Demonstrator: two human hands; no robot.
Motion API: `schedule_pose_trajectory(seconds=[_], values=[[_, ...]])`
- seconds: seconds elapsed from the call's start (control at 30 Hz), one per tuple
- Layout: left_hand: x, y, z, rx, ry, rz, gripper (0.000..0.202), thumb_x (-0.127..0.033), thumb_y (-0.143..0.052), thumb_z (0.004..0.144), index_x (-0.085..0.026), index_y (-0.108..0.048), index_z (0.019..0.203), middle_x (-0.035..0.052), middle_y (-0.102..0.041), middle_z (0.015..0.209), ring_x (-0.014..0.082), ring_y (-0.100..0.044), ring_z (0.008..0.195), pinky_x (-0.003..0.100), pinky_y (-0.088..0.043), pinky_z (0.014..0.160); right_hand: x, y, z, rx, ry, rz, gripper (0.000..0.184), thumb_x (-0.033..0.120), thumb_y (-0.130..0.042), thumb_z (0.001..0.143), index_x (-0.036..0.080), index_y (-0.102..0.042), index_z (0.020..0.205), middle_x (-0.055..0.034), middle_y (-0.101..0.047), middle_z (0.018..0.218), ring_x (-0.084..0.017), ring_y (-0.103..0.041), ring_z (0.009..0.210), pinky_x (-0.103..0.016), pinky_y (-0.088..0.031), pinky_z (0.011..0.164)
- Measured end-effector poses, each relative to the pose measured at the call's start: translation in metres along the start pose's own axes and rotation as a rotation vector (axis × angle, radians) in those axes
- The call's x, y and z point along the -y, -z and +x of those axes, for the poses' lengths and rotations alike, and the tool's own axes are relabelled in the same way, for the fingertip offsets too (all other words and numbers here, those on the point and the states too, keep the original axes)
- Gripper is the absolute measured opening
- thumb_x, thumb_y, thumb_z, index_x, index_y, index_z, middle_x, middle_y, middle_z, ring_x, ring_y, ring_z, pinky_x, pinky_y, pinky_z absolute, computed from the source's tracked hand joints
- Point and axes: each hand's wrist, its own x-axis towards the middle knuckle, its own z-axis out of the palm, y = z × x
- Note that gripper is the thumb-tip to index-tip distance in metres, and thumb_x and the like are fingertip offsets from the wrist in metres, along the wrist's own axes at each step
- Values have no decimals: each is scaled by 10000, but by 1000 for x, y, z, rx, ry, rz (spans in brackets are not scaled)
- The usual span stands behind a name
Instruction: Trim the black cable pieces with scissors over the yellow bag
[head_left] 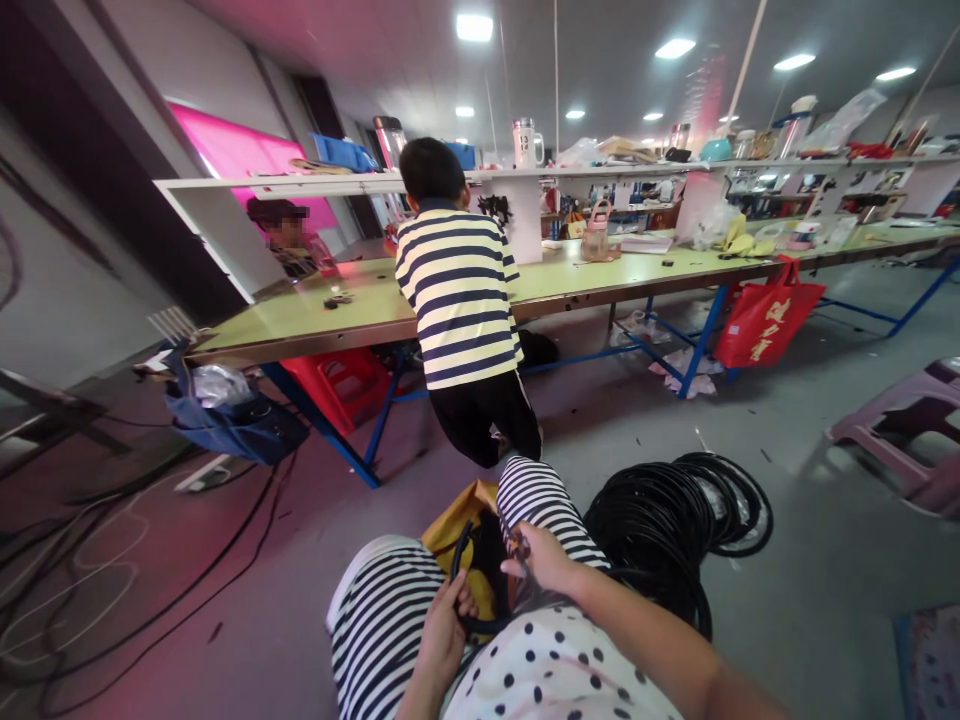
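Observation:
I sit with my striped trouser legs in view. My left hand (444, 628) is closed round a loop of black cable (466, 580) over my lap. My right hand (541, 560) pinches the same black cable near its upper part, fingers closed. A yellow bag (451, 522) lies between my knees under the loop. A big pile of coiled black cables (675, 520) rests on the floor just right of my right knee.
A person in a striped shirt (459, 300) stands at a long green workbench (360, 310) ahead. A red bag (765, 320) hangs from the bench, a blue bag (232, 420) at its left end. Loose cables cover the floor left; a purple stool (907, 420) stands right.

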Motion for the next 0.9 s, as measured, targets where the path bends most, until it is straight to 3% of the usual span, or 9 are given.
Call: schedule_pose_trajectory(seconds=[0.27,0.5,0.67,0.9], values=[[-2,-2,-5,26,-6,1,363,-183,-825,784,-207,-470,713,-61,-398,582,78,-354,465,213,-346,473,-4,0,1,-12,28,17,311,246,-900,801,205,-658,992,9,-758,894,-168,-653,774,-266,-437,709],[-1,-5,-6,53,-34,2,419,-229,-868,749,-211,-450,734,-81,-431,554,71,-371,458,203,-341,473,-8,3,3,-5,44,42,289,221,-874,822,215,-645,999,9,-767,892,-179,-681,784,-282,-475,747],[4,-5,2,55,-39,24,470,-304,-907,697,-216,-449,747,-98,-416,542,68,-354,455,210,-343,475,-14,3,6,7,61,38,341,309,-892,822,216,-646,1038,-7,-774,907,-193,-695,792,-287,-485,751],[7,-1,7,71,-34,10,392,-258,-861,770,-213,-472,778,-69,-427,568,84,-371,477,224,-338,504,-18,3,8,-9,104,10,246,299,-821,859,224,-601,941,5,-751,838,-185,-670,735,-287,-470,709]])
